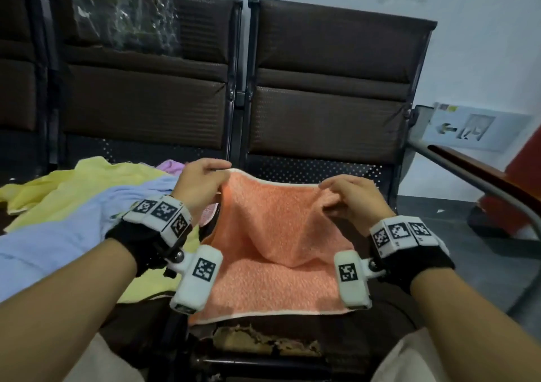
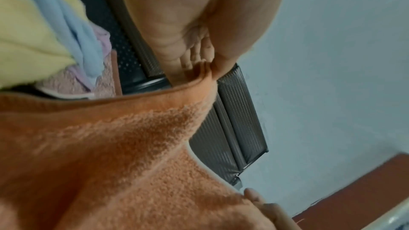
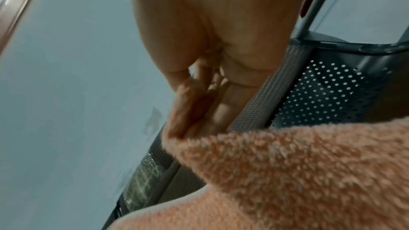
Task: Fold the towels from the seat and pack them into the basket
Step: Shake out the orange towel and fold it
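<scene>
An orange towel (image 1: 272, 252) with a pale hem lies on the right-hand seat, its far edge lifted. My left hand (image 1: 202, 182) pinches the far left corner, and the left wrist view shows that orange towel (image 2: 115, 146) bunched between thumb and fingers of the left hand (image 2: 205, 69). My right hand (image 1: 348, 197) pinches the far right corner; seen from the right wrist, the right hand (image 3: 199, 104) has the orange towel (image 3: 287, 172) clamped in its fingers. The near half of the towel rests flat on the seat. No basket shows in any view.
A heap of towels covers the left seat: yellow (image 1: 76, 188), light blue (image 1: 67, 229) and a lilac one (image 1: 172, 166) behind. Dark padded seat backs (image 1: 336, 88) stand ahead. The seat's front edge (image 1: 263, 340) is torn. A metal armrest (image 1: 480, 185) runs at right.
</scene>
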{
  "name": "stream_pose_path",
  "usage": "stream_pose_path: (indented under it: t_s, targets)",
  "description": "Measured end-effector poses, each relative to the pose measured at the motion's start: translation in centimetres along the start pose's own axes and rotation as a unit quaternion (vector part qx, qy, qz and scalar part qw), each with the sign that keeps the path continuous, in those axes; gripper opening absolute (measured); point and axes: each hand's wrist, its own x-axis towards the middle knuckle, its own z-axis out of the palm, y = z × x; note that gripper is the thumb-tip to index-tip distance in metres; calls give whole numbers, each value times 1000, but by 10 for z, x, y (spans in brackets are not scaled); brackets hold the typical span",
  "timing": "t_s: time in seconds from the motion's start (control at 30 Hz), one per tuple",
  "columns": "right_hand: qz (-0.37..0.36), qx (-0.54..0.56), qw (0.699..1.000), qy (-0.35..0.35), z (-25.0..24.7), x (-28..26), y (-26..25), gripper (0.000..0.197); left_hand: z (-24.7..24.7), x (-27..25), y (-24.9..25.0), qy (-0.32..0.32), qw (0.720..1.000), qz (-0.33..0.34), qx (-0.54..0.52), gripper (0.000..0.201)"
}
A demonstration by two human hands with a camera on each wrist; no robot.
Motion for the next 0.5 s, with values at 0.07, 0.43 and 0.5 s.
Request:
stream_pose_path:
  t_s: [0.07,0.43,0.5]
  targets:
    - [5,41,995,-92,0,-10,-5,26,5,-9,3,-29,997,-15,-66,18]
    - [-283,-326,897,-99,20,-38,-10,6,21,-24,-5,-93,995,-18,-39,16]
    - [-286,-244,919,-116,29,-41,-10,11,21,-26,-5,-105,994,-20,-35,17]
